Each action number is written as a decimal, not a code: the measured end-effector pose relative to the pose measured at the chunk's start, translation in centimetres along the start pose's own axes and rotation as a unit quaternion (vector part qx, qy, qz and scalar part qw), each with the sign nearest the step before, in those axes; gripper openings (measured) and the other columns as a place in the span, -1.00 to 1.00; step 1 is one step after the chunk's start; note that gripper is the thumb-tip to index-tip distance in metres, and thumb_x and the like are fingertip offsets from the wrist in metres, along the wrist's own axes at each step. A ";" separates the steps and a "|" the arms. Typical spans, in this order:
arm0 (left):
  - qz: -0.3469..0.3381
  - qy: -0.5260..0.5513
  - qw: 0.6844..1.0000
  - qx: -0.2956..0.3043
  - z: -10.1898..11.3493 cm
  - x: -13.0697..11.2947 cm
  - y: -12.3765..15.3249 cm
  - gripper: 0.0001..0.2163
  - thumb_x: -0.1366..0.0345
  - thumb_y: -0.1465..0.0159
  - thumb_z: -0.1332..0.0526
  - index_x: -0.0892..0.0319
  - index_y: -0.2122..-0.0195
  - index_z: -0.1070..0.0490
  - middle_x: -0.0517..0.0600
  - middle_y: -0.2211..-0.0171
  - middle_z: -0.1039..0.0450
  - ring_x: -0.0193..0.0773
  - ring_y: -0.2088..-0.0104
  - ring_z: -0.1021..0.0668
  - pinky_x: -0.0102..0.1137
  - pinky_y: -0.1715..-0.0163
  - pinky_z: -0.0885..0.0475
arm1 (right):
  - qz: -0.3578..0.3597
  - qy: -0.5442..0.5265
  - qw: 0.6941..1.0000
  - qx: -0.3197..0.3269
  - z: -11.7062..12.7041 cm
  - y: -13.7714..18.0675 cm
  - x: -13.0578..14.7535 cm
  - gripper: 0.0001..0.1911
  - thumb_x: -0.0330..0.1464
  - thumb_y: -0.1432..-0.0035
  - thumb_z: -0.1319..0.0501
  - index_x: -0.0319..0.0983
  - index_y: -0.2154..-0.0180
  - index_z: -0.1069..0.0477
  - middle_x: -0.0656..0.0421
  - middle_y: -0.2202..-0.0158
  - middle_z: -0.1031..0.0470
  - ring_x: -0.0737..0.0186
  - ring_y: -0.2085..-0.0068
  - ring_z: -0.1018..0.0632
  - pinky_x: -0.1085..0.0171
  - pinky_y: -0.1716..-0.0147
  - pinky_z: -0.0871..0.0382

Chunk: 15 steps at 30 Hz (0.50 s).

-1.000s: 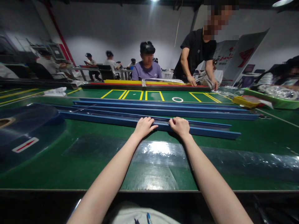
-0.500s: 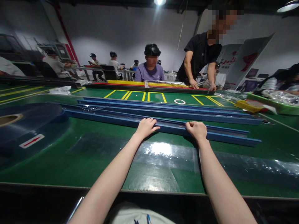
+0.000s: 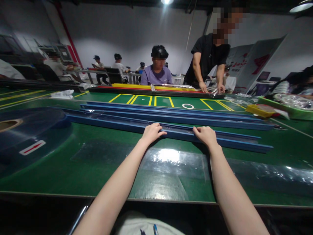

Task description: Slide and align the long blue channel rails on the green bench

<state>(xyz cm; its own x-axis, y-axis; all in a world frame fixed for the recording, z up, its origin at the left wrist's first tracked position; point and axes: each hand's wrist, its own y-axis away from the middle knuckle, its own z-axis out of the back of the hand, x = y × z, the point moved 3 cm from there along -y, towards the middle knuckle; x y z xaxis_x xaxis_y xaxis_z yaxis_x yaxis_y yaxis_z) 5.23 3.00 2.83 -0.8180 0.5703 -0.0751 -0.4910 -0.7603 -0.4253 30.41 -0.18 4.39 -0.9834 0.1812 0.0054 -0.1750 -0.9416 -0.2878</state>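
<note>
A long blue channel profile (image 3: 122,124) lies across the table in front of me, a clear plastic strip (image 3: 168,126) running inside its trough. My left hand (image 3: 152,133) grips the near wall of this channel around its middle, fingers curled over into the trough and thumb along the front. Farther right, my right hand (image 3: 205,134) is closed over the same channel, its fingertips at the trough and partly hidden. Just behind lies a second blue channel (image 3: 220,121), roughly parallel.
A big roll of clear film (image 3: 31,137) lies at the left. Flat clear film (image 3: 181,163) covers part of the green table (image 3: 97,182) near me. A white ring (image 3: 188,106), a yellow tray (image 3: 260,111) and a green tray (image 3: 298,112) lie beyond. Two people are across the table.
My right hand has shifted slightly left along the channel. My left hand is almost in the same place. The standing person across the table has moved their hands a little.
</note>
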 end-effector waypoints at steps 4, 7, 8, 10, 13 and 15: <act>0.013 0.019 1.000 -0.015 -0.1 0.1 -0.1 -0.67 -0.01 -0.17 -0.17 0.17 0.42 -0.48 -0.03 0.30 -0.41 -0.28 0.20 -0.44 -0.47 0.37 -0.28 | 0.010 0.016 1.000 -0.006 0.3 -0.1 1.0 -0.47 -0.13 -0.20 0.13 -0.20 0.43 -0.54 0.02 0.39 -0.55 0.12 0.32 -0.52 0.31 0.50 -0.09; 0.017 0.023 0.999 -0.018 -0.1 0.2 -0.1 -0.69 -0.01 -0.16 -0.18 0.16 0.43 -0.48 -0.04 0.33 -0.40 -0.27 0.22 -0.44 -0.46 0.37 -0.28 | 0.027 0.003 0.999 -0.039 0.2 0.0 2.3 -0.51 -0.18 -0.21 0.12 -0.21 0.47 -0.50 0.06 0.38 -0.55 0.20 0.35 -0.51 0.32 0.52 -0.03; 0.019 0.025 0.999 -0.022 -0.1 0.2 -0.1 -0.69 -0.01 -0.15 -0.19 0.16 0.43 -0.47 -0.04 0.34 -0.40 -0.27 0.23 -0.44 -0.46 0.38 -0.28 | 0.035 0.000 0.998 -0.055 0.1 0.0 2.8 -0.53 -0.21 -0.20 0.10 -0.22 0.48 -0.49 0.08 0.38 -0.55 0.21 0.36 -0.50 0.32 0.52 -0.01; 0.023 0.030 0.999 -0.034 0.0 0.2 0.0 -0.69 -0.01 -0.14 -0.20 0.17 0.43 -0.45 -0.05 0.36 -0.40 -0.27 0.25 -0.44 -0.45 0.38 -0.28 | 0.050 -0.001 0.995 -0.090 -0.1 0.1 3.7 -0.58 -0.27 -0.19 0.08 -0.24 0.49 -0.47 0.08 0.38 -0.54 0.24 0.35 -0.48 0.32 0.53 0.03; 0.028 0.043 0.997 -0.053 0.1 0.2 0.1 -0.69 -0.02 -0.11 -0.22 0.16 0.43 -0.41 -0.06 0.39 -0.40 -0.28 0.29 -0.45 -0.45 0.38 -0.27 | 0.067 -0.004 0.988 -0.136 -0.4 0.2 4.7 -0.61 -0.30 -0.17 0.05 -0.26 0.52 -0.45 0.07 0.43 -0.51 0.26 0.37 -0.45 0.31 0.54 0.06; 0.029 0.050 0.997 -0.058 0.2 0.2 0.1 -0.68 -0.03 -0.10 -0.23 0.16 0.44 -0.39 -0.06 0.40 -0.40 -0.27 0.30 -0.44 -0.45 0.38 -0.27 | 0.079 -0.010 0.984 -0.158 -0.6 0.3 5.1 -0.62 -0.30 -0.17 0.06 -0.27 0.53 -0.43 0.07 0.46 -0.50 0.27 0.39 -0.43 0.31 0.54 0.07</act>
<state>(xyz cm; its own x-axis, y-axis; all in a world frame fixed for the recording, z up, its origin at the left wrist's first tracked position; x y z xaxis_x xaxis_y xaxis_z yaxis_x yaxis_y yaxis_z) 4.92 3.00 2.94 -0.8071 0.5595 -0.1886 -0.4015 -0.7543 -0.5194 25.34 0.58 3.78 -0.9985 0.0304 -0.0446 0.0005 -0.8219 -0.5697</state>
